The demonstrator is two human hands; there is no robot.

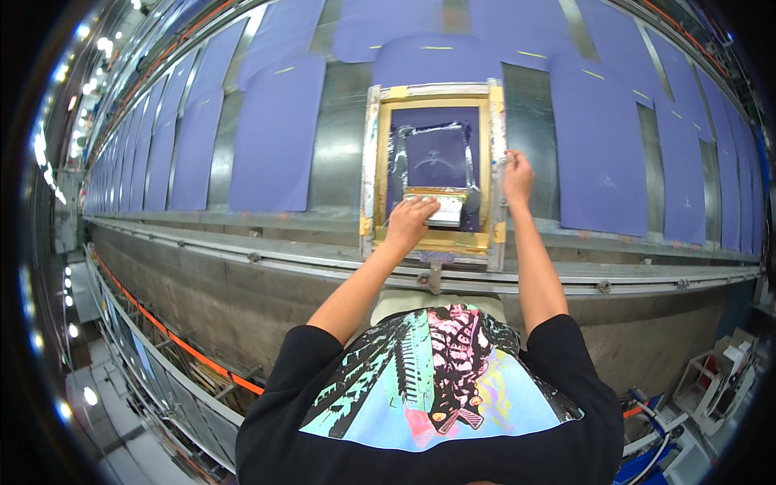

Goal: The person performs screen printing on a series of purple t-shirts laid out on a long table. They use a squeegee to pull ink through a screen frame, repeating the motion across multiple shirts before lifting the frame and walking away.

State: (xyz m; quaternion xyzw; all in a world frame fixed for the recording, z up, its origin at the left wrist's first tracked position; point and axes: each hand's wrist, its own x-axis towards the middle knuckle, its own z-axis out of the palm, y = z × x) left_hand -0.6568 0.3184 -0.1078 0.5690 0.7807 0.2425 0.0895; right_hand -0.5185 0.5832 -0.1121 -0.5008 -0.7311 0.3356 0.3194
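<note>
A screen-printing frame (497,113) with a gold-coloured inner border lies over a purple fabric panel on the long metal table, a small pale design visible inside its mesh. Near the bottom of the mesh, my left hand (414,213) is closed on a squeegee (447,212) with a silver body. My right hand (517,174) has its fingers wrapped round the frame's right rail, above the level of my left hand. A metal bracket (428,275) at the frame's near side sits on the rail along the table edge.
Rows of purple fabric panels (275,137), (598,153) stretch away left and right along the table (347,137). A metal rail (566,283) runs along its near edge. Behind my body are orange hoses (186,349) and railings on the left, white equipment (723,380) on the right.
</note>
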